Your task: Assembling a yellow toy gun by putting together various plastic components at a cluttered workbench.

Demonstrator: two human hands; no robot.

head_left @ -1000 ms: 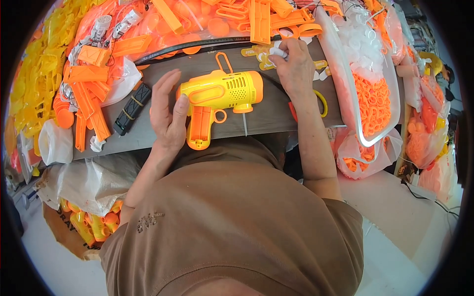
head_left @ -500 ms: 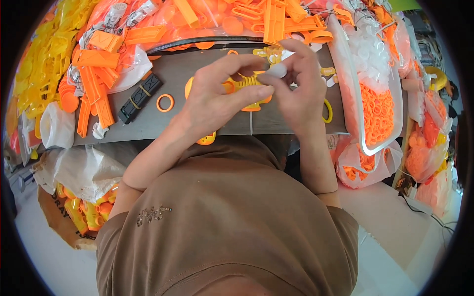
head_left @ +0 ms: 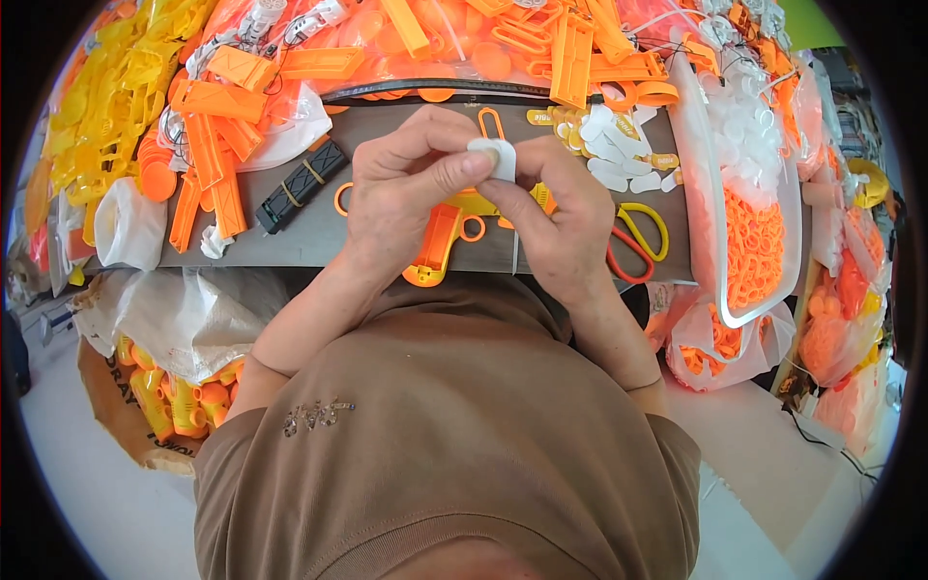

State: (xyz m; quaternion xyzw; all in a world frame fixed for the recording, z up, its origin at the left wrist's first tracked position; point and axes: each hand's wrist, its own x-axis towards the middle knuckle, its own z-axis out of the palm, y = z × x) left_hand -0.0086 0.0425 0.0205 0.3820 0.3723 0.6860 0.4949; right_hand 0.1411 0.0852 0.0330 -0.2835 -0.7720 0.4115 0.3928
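Note:
My left hand (head_left: 401,188) and my right hand (head_left: 565,217) meet above the grey table, fingertips pinched on a small white piece with rounded corners (head_left: 504,160). Whether it is one layer or two, I cannot tell. Below and partly behind my hands lies a yellow plastic housing with an orange hollow part (head_left: 440,240). Beside that is a small orange ring (head_left: 473,228). An orange loop (head_left: 491,121) rests just beyond my fingertips. Several white oval pieces (head_left: 614,153) and yellow printed strips are spread to the right of my hands.
Scissors with red and yellow handles (head_left: 633,253) lie by my right wrist. A black case with a rubber band (head_left: 302,186) is on the left. Orange parts (head_left: 217,116) heap along the back. A white-rimmed tub (head_left: 723,304) of orange loops stands right; a bag of yellow parts (head_left: 179,324) sits lower left.
Both hands have moved closer together, and the white piece is now pinched between them. The view has shifted, uncovering the scissors, the white oval pieces and the orange loop.

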